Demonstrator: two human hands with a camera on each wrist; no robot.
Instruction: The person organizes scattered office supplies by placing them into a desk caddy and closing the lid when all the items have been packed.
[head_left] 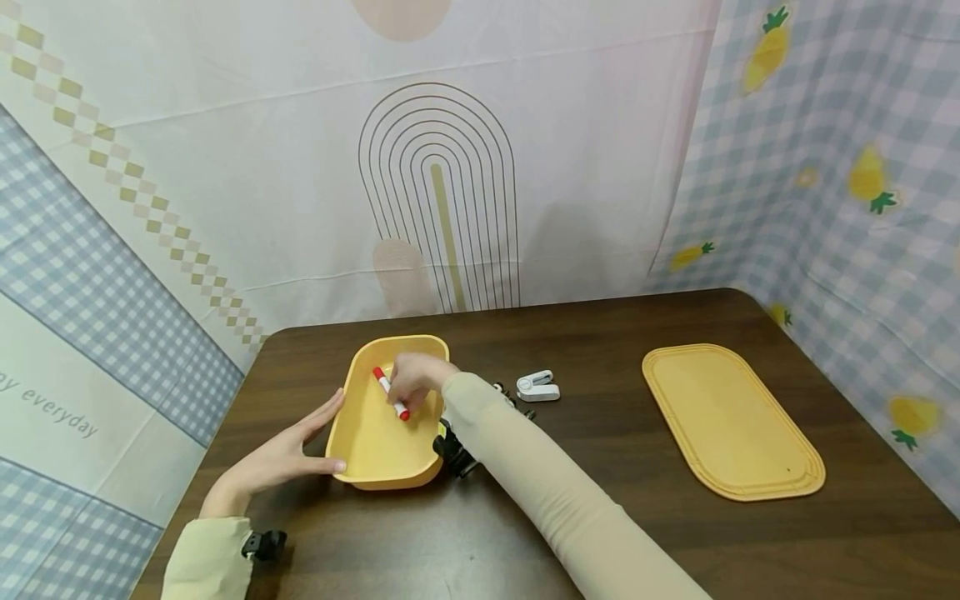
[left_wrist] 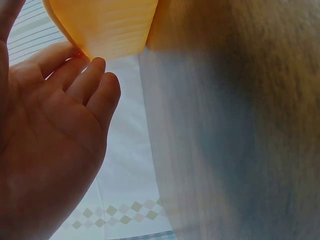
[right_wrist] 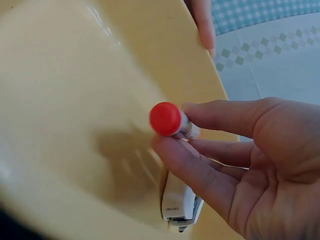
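Observation:
My right hand [head_left: 417, 380] reaches inside a yellow bin [head_left: 365, 471] and pinches a white marker [right_wrist: 165, 119] with red ends between thumb and fingers. The marker slants over the bin floor in the head view. In the right wrist view, a white stapler [right_wrist: 178, 197] shows inside the bin, just below the hand. My left hand [head_left: 281, 454] rests against the bin's left rim, fingers extended and thumb spread toward the near corner. The left wrist view shows its fingertips [left_wrist: 96, 67] at the bin's edge.
Right of the bin, another white stapler [head_left: 537, 386] lies on the dark wooden table [head_left: 592, 342]. Farther right lies a flat yellow lid [head_left: 731, 421]. Patterned cloth [head_left: 585, 150] hangs behind the table's back edge.

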